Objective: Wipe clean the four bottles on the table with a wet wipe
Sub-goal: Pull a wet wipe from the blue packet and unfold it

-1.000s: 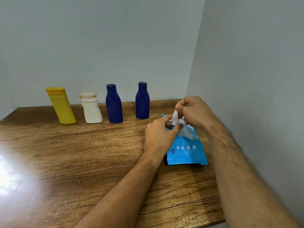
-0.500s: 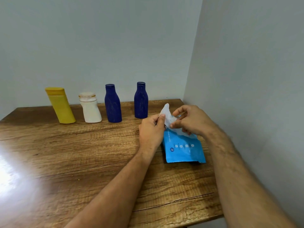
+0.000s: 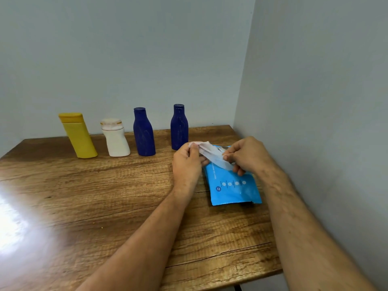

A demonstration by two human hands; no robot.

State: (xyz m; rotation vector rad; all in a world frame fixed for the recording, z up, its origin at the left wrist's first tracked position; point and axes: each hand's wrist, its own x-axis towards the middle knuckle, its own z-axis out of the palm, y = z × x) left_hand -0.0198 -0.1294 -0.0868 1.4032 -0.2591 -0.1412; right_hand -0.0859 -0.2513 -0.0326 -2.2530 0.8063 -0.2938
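Note:
Along the back of the wooden table (image 3: 105,202) stand a yellow bottle (image 3: 78,136), a white bottle (image 3: 116,139) and two dark blue bottles (image 3: 143,133) (image 3: 179,127). A white wet wipe (image 3: 212,155) is stretched between my hands just above the blue wipe packet (image 3: 233,185). My left hand (image 3: 186,162) pinches the wipe's left end. My right hand (image 3: 247,154) pinches its right end, over the packet's top.
Grey walls close the table at the back and along the right side (image 3: 315,122). The table's front edge (image 3: 220,278) runs near the bottom of the view. A bright glare patch (image 3: 12,223) lies on the wood at the left.
The wipe has come out of the packet and both hands have drawn apart, spreading it sideways. Earlier the hands were close together over the packet's opening.

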